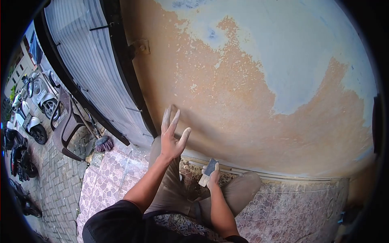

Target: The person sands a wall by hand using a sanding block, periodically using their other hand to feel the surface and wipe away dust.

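My left hand (172, 139) is raised close to the wall (227, 97), its fingers spread and dusted with pale powder. Nothing is in it. Low in front of my lap, my right hand (215, 177) grips a small sanding block (210, 167) with a dark grey face and a pale lower end. The wall shows worn tan paint lower down and bare, whitish-blue patches with ragged edges higher up. My bent legs (239, 192) in brown trousers are beneath both hands, near the foot of the wall.
Left of the wall stands a dark-framed corrugated panel (95, 60). A brown woven chair (71, 131) and a mop (104, 143) are beyond it, with parked scooters (27, 119) on grey paving. Pink patterned tiles (109, 174) cover the floor around me; a pipe (283, 175) runs along the wall's base.
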Demonstrator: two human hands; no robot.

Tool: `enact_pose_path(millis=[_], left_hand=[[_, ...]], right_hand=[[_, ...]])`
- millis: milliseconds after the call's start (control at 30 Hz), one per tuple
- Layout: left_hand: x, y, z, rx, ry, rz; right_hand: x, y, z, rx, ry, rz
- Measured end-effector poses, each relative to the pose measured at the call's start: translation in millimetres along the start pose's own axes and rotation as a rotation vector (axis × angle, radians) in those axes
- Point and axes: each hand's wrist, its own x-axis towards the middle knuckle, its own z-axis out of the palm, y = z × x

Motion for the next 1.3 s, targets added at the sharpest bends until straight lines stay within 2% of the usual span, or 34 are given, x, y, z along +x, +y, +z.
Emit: enact_pose_path(millis=[67,167,433,833,1067,1300], left_hand=[[19.1,24.0,-11.2,-0.02,0.05,0.004],[44.8,42.7,-13.9,0.179,0.006,0.242],[35.2,50.8,37.8,0.259,-0.116,0.152],[13.2,54.4,33.1,0.305,-0.317,0.144],[-6.5,31.3,43.9,0.306,-0.391,0.197],[-14.8,-32.9,41.3,0.494,-0.409,0.351]], right_hand=[[-1.7,1.6,0.1,-0.009,0.011,0.013],[1.7,1.7,1.8,-0.017,-0.02,0.024],[2.0,-0.3,-0.3,0.02,-0.004,0.031],[-5.1,-6.1,7.7,-0.003,-0.025,0.026],[-4.6,-4.6,4.6,0.031,-0.012,-0.004],[-12.5,-21.0,-0.1,0.18,-0.007,-0.075]])
